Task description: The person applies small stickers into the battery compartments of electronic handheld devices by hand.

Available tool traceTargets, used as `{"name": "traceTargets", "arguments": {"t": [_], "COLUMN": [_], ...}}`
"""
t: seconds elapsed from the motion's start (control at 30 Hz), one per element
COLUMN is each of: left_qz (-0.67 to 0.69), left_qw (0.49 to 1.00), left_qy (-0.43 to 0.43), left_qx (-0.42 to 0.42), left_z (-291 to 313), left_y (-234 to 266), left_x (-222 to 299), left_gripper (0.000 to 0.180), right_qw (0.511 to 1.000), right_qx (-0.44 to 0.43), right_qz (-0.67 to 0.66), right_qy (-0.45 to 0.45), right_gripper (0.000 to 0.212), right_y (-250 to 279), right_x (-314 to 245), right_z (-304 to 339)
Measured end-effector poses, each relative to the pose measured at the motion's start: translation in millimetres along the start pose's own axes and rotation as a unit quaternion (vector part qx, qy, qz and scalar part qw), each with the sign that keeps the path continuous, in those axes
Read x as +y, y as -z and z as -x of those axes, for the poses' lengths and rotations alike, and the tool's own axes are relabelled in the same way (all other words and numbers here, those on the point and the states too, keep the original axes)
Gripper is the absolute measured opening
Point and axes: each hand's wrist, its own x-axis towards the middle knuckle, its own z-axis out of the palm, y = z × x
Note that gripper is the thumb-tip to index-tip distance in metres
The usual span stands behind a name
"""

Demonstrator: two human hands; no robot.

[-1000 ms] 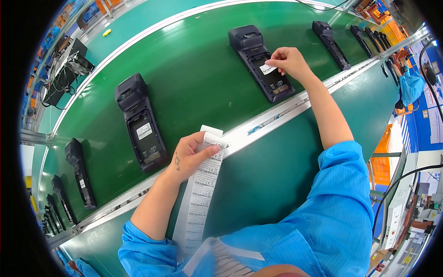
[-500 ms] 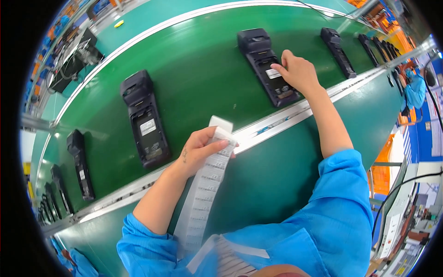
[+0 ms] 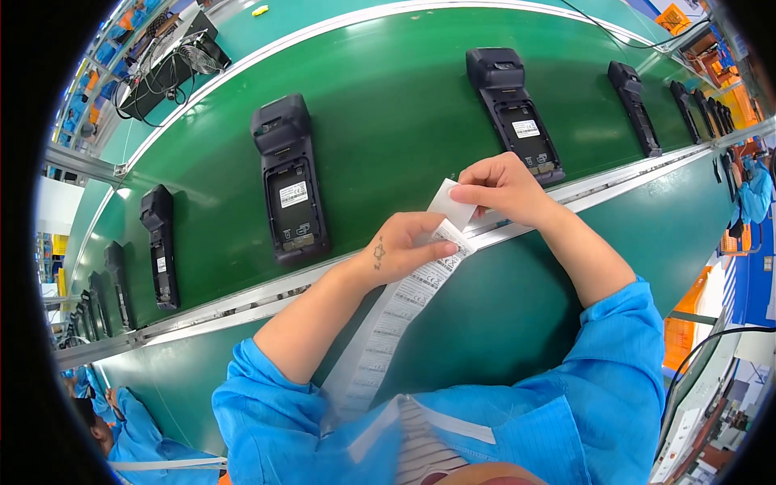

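The left hand (image 3: 404, 250) is gripping a long label strip (image 3: 388, 331) above the table edge (image 3: 517, 230); the right hand (image 3: 505, 190) is pinching a white label (image 3: 451, 204) at the strip's top, near a black terminal (image 3: 517, 113).

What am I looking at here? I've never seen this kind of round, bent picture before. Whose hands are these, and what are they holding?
The camera sits on a person's head and looks down, so the fisheye lens bends straight edges. The two bare hands are that person's own. The left hand holds up a long strip of printed labels. The right hand pinches a small white label at the strip's top end. Behind them, black handheld devices lie backs up in a row on a green conveyor belt. Another person in blue is at the lower left.
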Motion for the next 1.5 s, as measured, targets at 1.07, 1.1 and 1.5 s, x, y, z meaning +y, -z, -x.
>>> {"name": "traceTargets", "arguments": {"t": [1.07, 1.1, 1.5], "left_qz": [0.057, 0.057, 0.021], "left_qw": [0.988, 0.988, 0.994], "left_qy": [0.007, 0.007, 0.059], "left_qx": [0.145, 0.142, 0.091], "left_z": [-30.8, -30.8, -39.5], "left_y": [-24.8, -24.5, -28.9], "left_x": [-0.1, 0.3, 3.7], "left_gripper": [0.015, 0.015, 0.014], "right_qw": [0.984, 0.984, 0.921], "right_qx": [0.055, 0.058, 0.337], "right_qz": [-0.163, -0.164, 0.023], "right_qy": [0.048, 0.047, 0.194], "right_gripper": [0.012, 0.012, 0.01], "right_y": [12.2, 11.2, 112.5], "right_x": [16.4, 17.7, 9.9], "right_z": [6.9, 7.3, -6.0]}}
